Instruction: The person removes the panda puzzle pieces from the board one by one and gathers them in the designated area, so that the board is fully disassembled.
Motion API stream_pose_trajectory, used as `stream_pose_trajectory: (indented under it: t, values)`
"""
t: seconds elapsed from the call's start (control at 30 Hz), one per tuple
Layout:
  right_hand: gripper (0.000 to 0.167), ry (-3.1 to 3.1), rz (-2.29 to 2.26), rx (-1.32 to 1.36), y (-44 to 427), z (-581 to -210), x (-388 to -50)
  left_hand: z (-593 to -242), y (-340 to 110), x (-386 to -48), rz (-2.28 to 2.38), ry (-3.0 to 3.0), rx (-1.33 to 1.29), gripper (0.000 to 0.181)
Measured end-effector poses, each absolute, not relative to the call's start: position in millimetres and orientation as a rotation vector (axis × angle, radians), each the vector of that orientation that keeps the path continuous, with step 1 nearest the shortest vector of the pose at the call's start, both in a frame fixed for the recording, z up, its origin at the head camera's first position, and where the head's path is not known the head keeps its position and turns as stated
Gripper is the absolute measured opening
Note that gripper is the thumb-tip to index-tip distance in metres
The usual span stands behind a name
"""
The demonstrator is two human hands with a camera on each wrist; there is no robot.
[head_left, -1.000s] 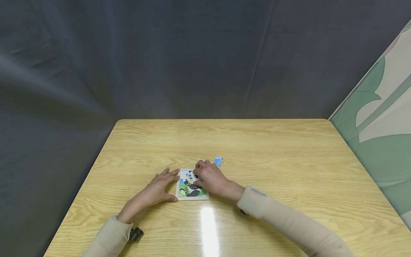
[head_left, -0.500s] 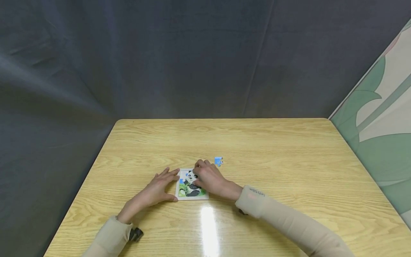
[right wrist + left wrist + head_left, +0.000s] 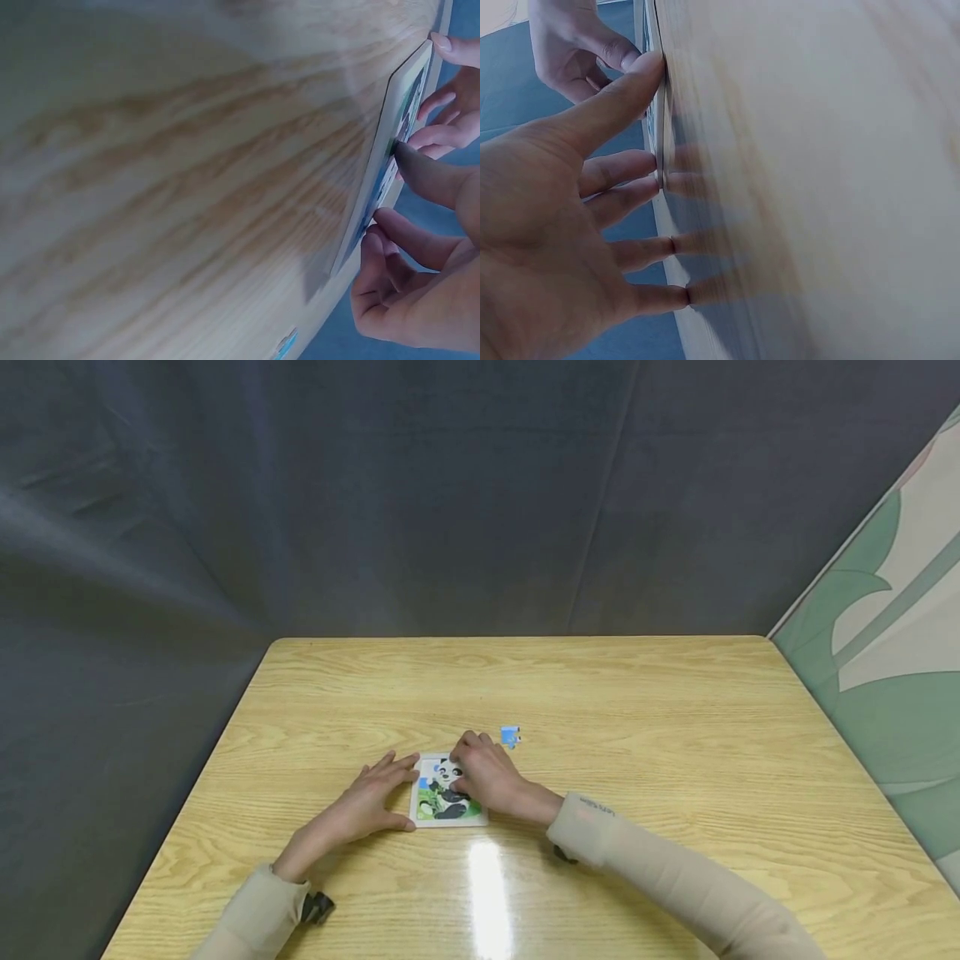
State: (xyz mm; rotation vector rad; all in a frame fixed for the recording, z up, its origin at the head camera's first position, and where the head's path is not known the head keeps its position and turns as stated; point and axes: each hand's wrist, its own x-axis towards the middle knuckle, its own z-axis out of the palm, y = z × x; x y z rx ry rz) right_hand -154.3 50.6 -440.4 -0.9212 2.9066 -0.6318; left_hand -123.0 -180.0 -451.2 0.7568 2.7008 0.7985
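A small panda jigsaw puzzle (image 3: 448, 812) lies flat in a white-rimmed tray (image 3: 450, 825) on the table. My left hand (image 3: 367, 803) lies along the tray's left side, fingers spread and fairly straight, with thumb and fingertips touching its edge. Over the upper right of the puzzle, my right hand (image 3: 491, 779) has curled fingers; its thumb and index finger pinch a puzzle piece (image 3: 448, 772) with part of the panda's face. The hand covers the tray's right part. In the right wrist view, the thumb (image 3: 431, 176) and index fingertip touch the puzzle surface (image 3: 406, 120).
A loose blue puzzle piece (image 3: 510, 737) lies on the wooden table (image 3: 637, 718), just beyond the right hand. Dark cloth (image 3: 450, 510) hangs behind the table and at its left. A patterned panel (image 3: 892, 635) stands along the right side.
The right hand and forearm have shifted very slightly left, with the fingers still at the same part of the puzzle. My left hand, the tray and the loose piece stay put.
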Motion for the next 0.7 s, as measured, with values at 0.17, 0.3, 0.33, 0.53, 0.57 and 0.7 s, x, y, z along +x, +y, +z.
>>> stream_pose_trajectory:
  t: [0.17, 0.3, 0.33, 0.53, 0.57, 0.7]
  values:
    - [0.042, 2.911, -0.681, -0.931, 51.4, -443.0, -155.3, -450.2, -179.8, -123.0, 0.789, 2.702, 0.763, 0.071]
    - [0.043, 2.916, -0.685, -0.942, 51.7, -443.9, -156.7, -449.7, -179.8, -123.2, 0.787, 2.701, 0.767, 0.071]
    - [0.043, 2.917, -0.684, -0.947, 51.9, -443.7, -156.9, -449.7, -179.8, -123.2, 0.787, 2.7, 0.769, 0.071]
    - [0.041, 2.935, -0.637, -1.091, 54.7, -445.3, -158.0, -450.1, -180.3, -123.5, 0.784, 2.703, 0.787, 0.07]
    - [0.041, 2.935, -0.635, -1.113, 55.2, -445.6, -158.1, -450.2, -180.3, -123.5, 0.784, 2.704, 0.789, 0.07]
    - [0.037, 2.913, -0.666, -1.141, 57.2, -445.1, -158.9, -450.6, -180.3, -123.5, 0.783, 2.703, 0.789, 0.069]
